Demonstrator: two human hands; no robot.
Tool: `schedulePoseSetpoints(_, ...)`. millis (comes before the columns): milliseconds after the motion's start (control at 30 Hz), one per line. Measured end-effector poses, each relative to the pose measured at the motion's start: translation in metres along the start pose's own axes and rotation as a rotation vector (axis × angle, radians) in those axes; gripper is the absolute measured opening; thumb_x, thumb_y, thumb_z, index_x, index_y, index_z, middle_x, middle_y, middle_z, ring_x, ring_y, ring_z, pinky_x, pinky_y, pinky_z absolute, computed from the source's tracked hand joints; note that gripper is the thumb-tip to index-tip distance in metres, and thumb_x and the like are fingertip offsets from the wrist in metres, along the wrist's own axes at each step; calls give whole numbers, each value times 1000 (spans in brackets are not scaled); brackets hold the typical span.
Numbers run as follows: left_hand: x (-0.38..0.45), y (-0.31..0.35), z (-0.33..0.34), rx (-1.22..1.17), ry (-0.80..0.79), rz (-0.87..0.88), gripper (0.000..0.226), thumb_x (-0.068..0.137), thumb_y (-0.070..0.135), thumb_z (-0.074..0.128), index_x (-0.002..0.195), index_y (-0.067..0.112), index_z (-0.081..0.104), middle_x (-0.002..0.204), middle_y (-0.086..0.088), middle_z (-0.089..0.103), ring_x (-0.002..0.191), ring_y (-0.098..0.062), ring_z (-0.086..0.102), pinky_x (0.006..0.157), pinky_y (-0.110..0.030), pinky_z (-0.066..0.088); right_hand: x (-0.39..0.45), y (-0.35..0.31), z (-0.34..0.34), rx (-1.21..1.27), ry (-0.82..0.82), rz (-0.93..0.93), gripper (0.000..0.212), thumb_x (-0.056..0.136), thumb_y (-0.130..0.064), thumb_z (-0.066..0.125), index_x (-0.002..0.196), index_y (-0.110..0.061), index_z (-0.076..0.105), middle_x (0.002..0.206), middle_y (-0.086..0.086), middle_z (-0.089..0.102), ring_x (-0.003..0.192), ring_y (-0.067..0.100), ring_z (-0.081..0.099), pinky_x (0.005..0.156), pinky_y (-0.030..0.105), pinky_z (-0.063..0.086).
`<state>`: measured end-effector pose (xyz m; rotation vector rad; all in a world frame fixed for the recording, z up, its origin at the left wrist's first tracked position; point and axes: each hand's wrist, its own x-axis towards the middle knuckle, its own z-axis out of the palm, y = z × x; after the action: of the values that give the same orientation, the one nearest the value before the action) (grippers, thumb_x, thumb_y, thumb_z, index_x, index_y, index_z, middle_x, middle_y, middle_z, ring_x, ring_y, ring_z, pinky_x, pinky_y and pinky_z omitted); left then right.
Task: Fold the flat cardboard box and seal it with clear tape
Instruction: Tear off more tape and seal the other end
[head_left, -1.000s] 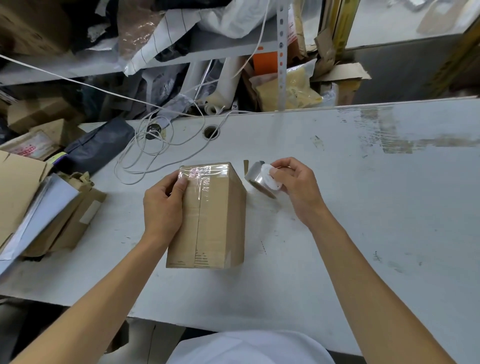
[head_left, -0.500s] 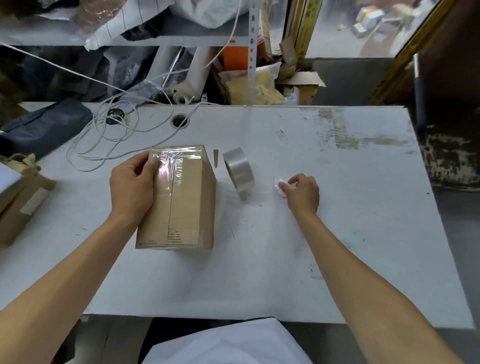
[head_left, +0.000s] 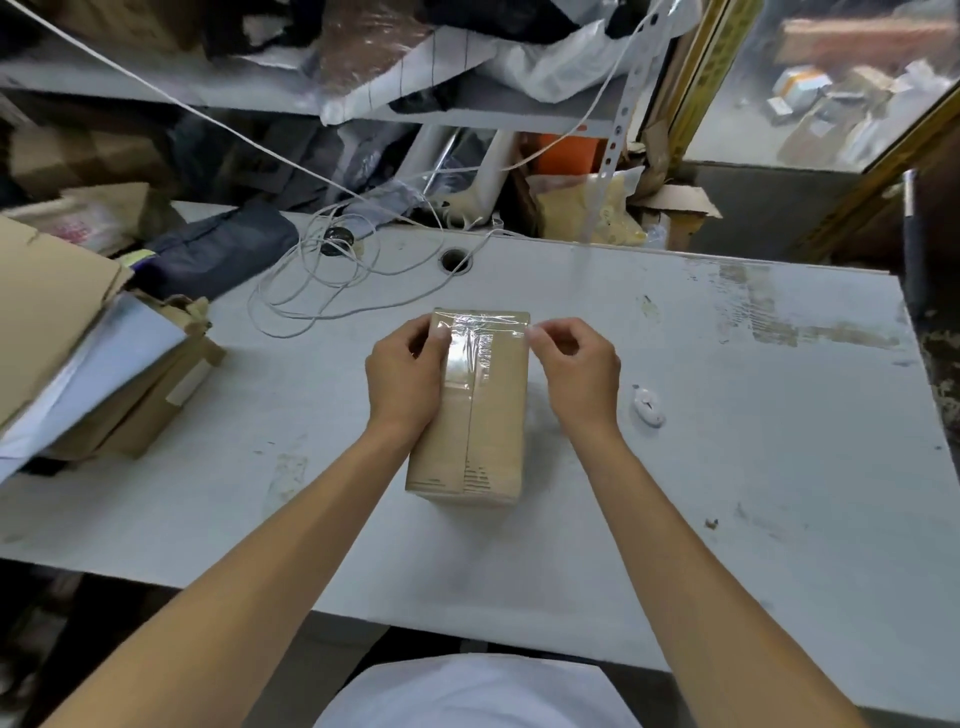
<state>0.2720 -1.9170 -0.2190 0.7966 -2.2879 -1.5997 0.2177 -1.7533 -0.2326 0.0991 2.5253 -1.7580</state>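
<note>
A brown cardboard box (head_left: 491, 415) stands folded on the white table (head_left: 727, 467), with clear tape (head_left: 467, 353) shining along its top seam and across its far end. My left hand (head_left: 405, 379) grips the box's left side, thumb pressed on the tape. My right hand (head_left: 576, 374) is curled at the box's upper right edge, with its fingertips pinching where the cross strip of tape ends. The tape roll is not visible; the right hand may hide it.
A small white cutter (head_left: 648, 408) lies on the table right of my right hand. A white cable (head_left: 332, 280) loops behind the box near a round hole (head_left: 455, 260). Flat cardboard and papers (head_left: 78, 353) pile up at the left. Cluttered shelves stand behind.
My right hand has left the white cutter on the table and come back to the box's upper right edge. The tape roll that stood beside the box is no longer seen.
</note>
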Motion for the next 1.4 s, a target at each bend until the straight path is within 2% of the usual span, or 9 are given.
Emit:
schedulePoseSetpoints(100, 2, -3, -2, -47, -23, -18, 23, 96, 28, 58, 111, 24, 75, 97, 15, 75, 93, 1, 68, 82, -19, 51, 1, -4, 13, 0, 26, 52, 19, 86, -35, 71, 94, -18, 73, 88, -9, 72, 81, -1, 65, 71, 13, 49)
schedulePoseSetpoints(300, 7, -13, -6, -181, -144, -93, 24, 96, 29, 58, 116, 24, 70, 108, 10, 74, 101, -7, 68, 91, -32, 56, -5, -3, 17, 60, 48, 149, 21, 85, -37, 71, 92, -18, 76, 86, -8, 74, 83, 7, 69, 78, 25, 55)
schedulePoseSetpoints(400, 6, -21, -9, -170, -233, -123, 28, 96, 32, 58, 122, 26, 66, 121, 6, 67, 108, -9, 65, 94, -35, 55, -19, -2, 13, 88, 33, 176, 24, 88, -34, 70, 106, -20, 76, 93, -12, 74, 90, 2, 69, 83, 22, 54)
schedulePoseSetpoints(533, -12, -31, -21, -127, -307, -106, 25, 97, 27, 59, 121, 26, 64, 123, 7, 61, 104, -2, 60, 79, -12, 47, -47, 6, 4, 120, -8, 191, 24, 90, -27, 69, 112, -20, 74, 100, -11, 75, 94, 2, 69, 79, 14, 50)
schedulePoseSetpoints(633, -29, -39, -31, -195, -408, -133, 32, 86, 30, 60, 116, 22, 66, 116, 4, 68, 100, -5, 64, 77, -14, 50, -64, 12, -4, 138, -69, 180, 20, 90, -21, 68, 103, -36, 71, 103, -9, 70, 92, 3, 66, 78, 13, 50)
schedulePoseSetpoints(700, -37, -43, -35, -242, -442, -163, 32, 82, 26, 61, 112, 19, 68, 110, 3, 71, 91, -5, 68, 76, -19, 53, -71, 15, -7, 144, -124, 161, 23, 91, -17, 67, 105, -35, 72, 104, -6, 66, 91, 5, 65, 80, 17, 51)
schedulePoseSetpoints(867, -46, -49, -41, -254, -482, -176, 35, 77, 34, 68, 110, 23, 72, 114, 5, 73, 100, -21, 70, 85, -35, 55, -79, 19, -15, 116, -204, 150, 25, 77, -31, 61, 99, -28, 74, 101, -3, 64, 90, 8, 63, 76, 19, 50)
schedulePoseSetpoints(1000, -50, -51, -41, -277, -476, -181, 47, 77, 33, 69, 123, 25, 65, 122, 4, 70, 114, -22, 65, 95, -41, 53, -75, 24, -20, 101, -253, 114, 25, 78, -31, 59, 98, -33, 74, 104, -9, 62, 98, 11, 62, 79, 23, 50)
schedulePoseSetpoints(1400, -43, -43, -32, -173, -445, -189, 35, 74, 36, 75, 104, 20, 68, 113, 9, 73, 115, -17, 66, 97, -34, 52, -79, 24, -12, 172, -239, 187, 29, 79, -23, 53, 102, -19, 72, 106, -3, 62, 100, 11, 59, 79, 16, 46)
